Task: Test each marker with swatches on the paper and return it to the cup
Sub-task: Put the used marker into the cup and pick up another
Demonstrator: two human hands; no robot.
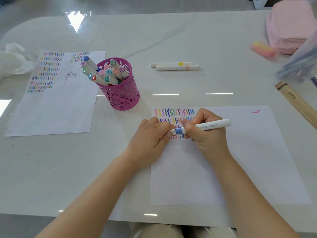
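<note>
A white marker with a blue band [208,125] lies level over the top left of the paper [240,160]. My right hand [205,134] grips its barrel. My left hand [151,136] is curled round its left end, which the fingers hide. Rows of coloured wavy swatches [173,112] run along the paper's top left, partly covered by both hands. A pink perforated cup [122,93] stands to the upper left, holding several capped markers [106,71].
A second sheet filled with swatches and a small sketch [56,93] lies at left. Two white markers [175,66] lie behind the paper. At the right edge are a wooden box [295,100], a pink bag [289,24] and a pink-yellow eraser [262,48].
</note>
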